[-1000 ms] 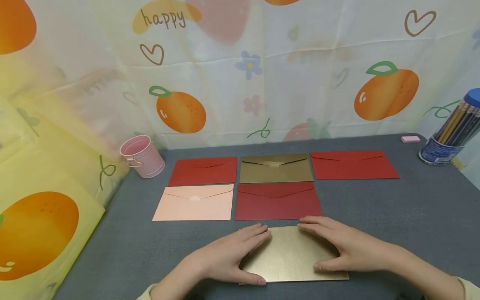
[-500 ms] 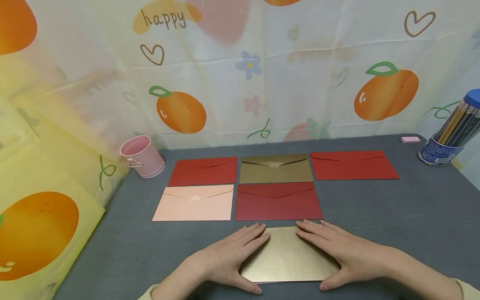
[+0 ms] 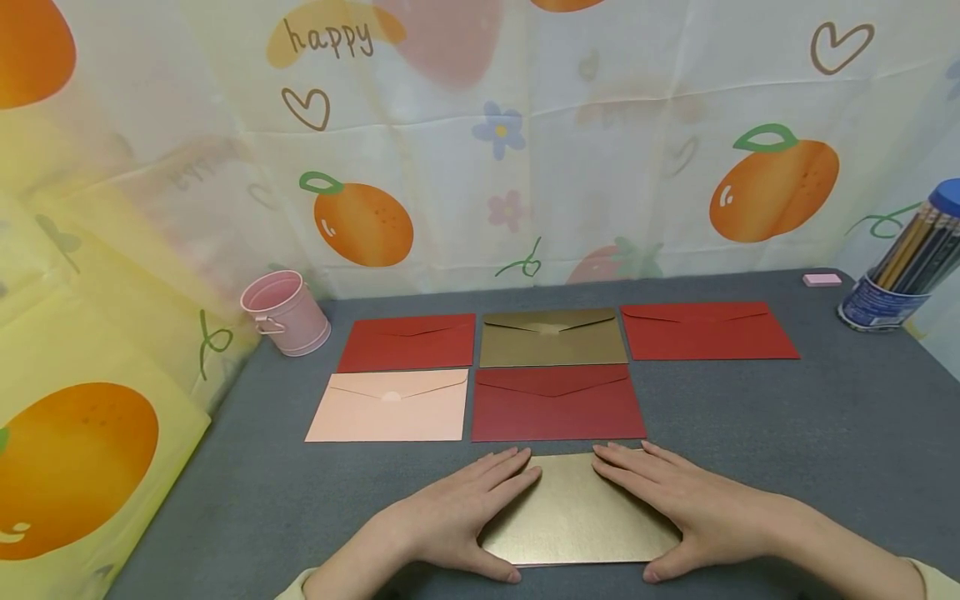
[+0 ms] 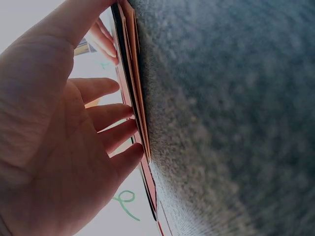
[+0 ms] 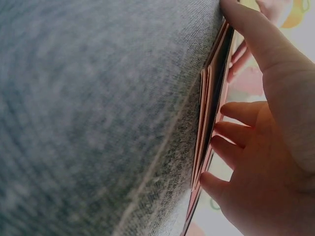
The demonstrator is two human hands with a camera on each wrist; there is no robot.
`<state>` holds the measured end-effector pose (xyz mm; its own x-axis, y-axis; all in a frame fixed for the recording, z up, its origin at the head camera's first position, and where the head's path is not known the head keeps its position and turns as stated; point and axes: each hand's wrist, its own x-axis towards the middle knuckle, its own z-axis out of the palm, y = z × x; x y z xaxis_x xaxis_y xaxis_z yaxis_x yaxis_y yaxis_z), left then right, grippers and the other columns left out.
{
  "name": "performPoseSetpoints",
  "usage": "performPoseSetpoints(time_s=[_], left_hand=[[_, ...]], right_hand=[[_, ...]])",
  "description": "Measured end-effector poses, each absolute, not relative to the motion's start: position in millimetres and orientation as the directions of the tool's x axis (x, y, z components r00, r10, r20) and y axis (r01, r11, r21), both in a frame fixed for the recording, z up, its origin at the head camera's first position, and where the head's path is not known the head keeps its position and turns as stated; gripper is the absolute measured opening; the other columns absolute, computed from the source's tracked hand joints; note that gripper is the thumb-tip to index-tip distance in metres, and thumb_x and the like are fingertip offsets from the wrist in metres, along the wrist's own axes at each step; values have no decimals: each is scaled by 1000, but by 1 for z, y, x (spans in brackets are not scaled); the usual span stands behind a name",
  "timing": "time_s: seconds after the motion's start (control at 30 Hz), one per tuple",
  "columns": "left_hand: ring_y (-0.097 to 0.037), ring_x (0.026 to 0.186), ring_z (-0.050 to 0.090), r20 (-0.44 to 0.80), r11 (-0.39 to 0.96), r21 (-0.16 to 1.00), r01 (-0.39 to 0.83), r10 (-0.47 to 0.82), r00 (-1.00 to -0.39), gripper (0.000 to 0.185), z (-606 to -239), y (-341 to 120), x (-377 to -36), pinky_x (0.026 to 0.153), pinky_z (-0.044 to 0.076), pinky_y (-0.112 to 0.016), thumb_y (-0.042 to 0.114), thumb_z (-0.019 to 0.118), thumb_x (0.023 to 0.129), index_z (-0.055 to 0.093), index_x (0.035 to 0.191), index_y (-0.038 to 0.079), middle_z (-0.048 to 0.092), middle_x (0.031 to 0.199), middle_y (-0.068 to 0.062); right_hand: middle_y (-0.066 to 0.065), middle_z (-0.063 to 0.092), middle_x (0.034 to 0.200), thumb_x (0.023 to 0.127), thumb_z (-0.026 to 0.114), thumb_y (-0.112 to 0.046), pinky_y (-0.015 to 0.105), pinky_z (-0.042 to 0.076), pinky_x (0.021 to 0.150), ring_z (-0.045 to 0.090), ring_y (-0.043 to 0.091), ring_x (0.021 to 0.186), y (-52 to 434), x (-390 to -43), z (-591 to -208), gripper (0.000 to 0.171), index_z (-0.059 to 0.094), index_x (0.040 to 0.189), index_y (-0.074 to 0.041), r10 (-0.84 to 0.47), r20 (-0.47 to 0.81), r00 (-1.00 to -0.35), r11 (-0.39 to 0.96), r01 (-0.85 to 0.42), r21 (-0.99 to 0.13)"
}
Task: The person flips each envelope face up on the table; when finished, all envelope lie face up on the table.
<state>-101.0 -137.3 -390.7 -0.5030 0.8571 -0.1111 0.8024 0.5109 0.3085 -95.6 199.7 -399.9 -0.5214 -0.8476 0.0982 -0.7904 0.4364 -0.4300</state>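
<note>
A gold envelope (image 3: pixel 577 510) lies on the table near its front, on top of a small stack whose thin layered edges (image 5: pixel 204 115) show in the right wrist view. My left hand (image 3: pixel 457 518) spreads around the stack's left end, fingertips by the far edge and thumb at the near edge. Around the right end my right hand (image 3: pixel 693 510) lies the same way. Fingertips of the left hand (image 4: pixel 64 128) touch or nearly touch the stack's side in the left wrist view. Both hands cover the gold envelope's ends.
Beyond the hands lie a pink envelope (image 3: pixel 390 417), a dark red envelope (image 3: pixel 558 417), an olive envelope (image 3: pixel 555 346), a left red envelope (image 3: pixel 405 350) and a right red envelope (image 3: pixel 708 337). A pink bucket (image 3: pixel 288 321), a pencil tub (image 3: pixel 885 292) and a pink eraser (image 3: pixel 821 279) stand behind.
My right hand has shifted slightly toward me and right; its thumb has moved off the gold envelope's top to the near edge. The left thumb has moved slightly left. Both hands then stay nearly still.
</note>
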Motion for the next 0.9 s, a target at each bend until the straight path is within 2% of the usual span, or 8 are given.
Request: performPoseSetpoints(time_s=[0.2,0.4,0.53,0.63,0.73,0.9], left_hand=[[-23,147,18,-103,513,295,806,856,-507,97,-390,-137,-102,116,22,-35,64,63,84,23,155,11,19,161,-10],[-23,146,21,-93,517,297,803,852,-515,95,-389,-137,-102,114,27,-36,63,64,83,28,154,12,23,159,-10],[-23,145,23,-101,535,334,776,839,-535,89,-387,-138,-102,113,30,-39,62,64,84,33,153,16,25,159,-7],[-21,145,25,-106,544,379,749,829,-548,83,-386,-139,-104,112,32,-40,59,65,84,38,151,20,26,158,-5],[-19,144,27,-103,542,430,722,824,-557,77,-385,-140,-106,111,33,-40,56,66,84,42,149,23,29,157,-4],[-15,141,32,-80,535,512,672,809,-583,67,-384,-143,-107,110,35,-42,55,64,85,49,144,28,38,153,4]], right_hand=[[11,26,158,85,67,-58,14,-1,111,25,23,144,201,-96,-400,96,23,155,-10,-852,109,-512,427,-800,-421],[6,25,159,85,65,-59,10,-1,110,27,25,143,201,-96,-397,92,24,156,-16,-841,62,-538,460,-770,-442],[2,26,159,86,65,-59,30,21,115,30,24,143,201,-96,-393,88,27,155,-20,-827,23,-561,493,-745,-450],[0,29,158,87,63,-58,47,37,105,33,24,141,201,-98,-390,82,31,154,-22,-824,9,-566,500,-735,-458],[-1,33,156,89,62,-57,50,42,101,36,23,139,202,-101,-388,76,36,152,-24,-825,17,-565,492,-731,-472],[-2,42,150,90,64,-52,45,46,97,45,22,133,205,-104,-384,65,45,146,-26,-822,66,-565,459,-727,-511]])
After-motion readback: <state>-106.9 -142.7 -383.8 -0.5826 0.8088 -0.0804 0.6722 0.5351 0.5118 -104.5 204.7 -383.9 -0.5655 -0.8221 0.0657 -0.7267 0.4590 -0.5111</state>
